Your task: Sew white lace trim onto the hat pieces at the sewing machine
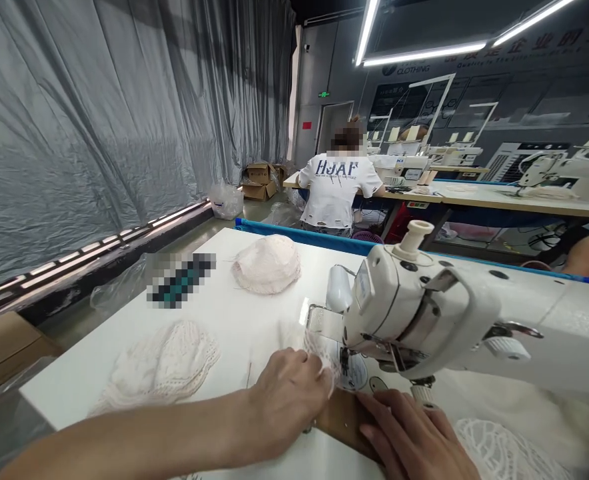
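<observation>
A white sewing machine (424, 313) stands in front of me, with its presser foot (344, 361) low over the bed. Just left of the foot, my left hand (292, 393) is closed on a piece of white lace (319, 347), which is partly hidden by the fingers and slightly blurred. My right hand (414, 437) lies with its fingers stretched out at the edge of a brown plate (347, 420), in front of the machine, and grips nothing that I can see. More lace fabric (504, 447) lies to the right of that hand.
On the white table (244, 320) are a pale lace cup-shaped piece (267, 263), a lace pile (167, 360) and a pixelated dark item (182, 280). A blue edging (304, 237) runs along the far side. Beyond it a person (338, 183) sits at another table; cardboard boxes (260, 181) stand behind.
</observation>
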A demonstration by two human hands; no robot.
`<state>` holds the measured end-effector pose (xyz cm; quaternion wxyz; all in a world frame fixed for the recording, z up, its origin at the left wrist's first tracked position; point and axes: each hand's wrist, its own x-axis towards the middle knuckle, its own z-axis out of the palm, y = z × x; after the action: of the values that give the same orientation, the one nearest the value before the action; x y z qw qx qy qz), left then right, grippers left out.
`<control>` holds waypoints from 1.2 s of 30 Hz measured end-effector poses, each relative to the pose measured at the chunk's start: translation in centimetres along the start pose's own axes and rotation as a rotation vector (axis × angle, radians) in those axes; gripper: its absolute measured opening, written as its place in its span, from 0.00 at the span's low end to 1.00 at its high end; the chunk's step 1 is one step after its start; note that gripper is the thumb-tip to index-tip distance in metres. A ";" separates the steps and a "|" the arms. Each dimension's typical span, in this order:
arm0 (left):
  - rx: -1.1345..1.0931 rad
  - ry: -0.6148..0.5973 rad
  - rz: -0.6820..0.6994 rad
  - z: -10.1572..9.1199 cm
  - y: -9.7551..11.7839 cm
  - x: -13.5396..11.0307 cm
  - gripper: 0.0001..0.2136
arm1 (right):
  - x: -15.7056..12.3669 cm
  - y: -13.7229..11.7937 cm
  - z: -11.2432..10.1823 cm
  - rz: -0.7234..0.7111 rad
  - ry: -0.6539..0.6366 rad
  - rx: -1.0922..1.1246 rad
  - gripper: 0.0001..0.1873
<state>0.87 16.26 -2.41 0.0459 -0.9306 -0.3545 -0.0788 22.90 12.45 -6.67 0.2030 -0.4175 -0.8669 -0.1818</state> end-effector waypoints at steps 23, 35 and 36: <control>-0.667 -0.253 -0.302 -9.4 1.5 -5.6 0.06 | 2.8 -9.1 -4.3 0.553 -0.383 1.413 0.20; -1.498 -0.542 -0.509 -10.2 5.5 -13.5 0.15 | -0.5 -12.4 -11.9 0.390 -0.646 1.612 0.17; -1.498 -0.552 -0.517 -10.3 5.8 -13.9 0.15 | -0.9 -12.6 -11.9 0.382 -0.640 1.601 0.17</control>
<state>-6.71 1.39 5.07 -0.6922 -0.5904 -0.4090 -0.0708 15.73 -1.35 1.18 0.2088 -0.3188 -0.6647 0.6426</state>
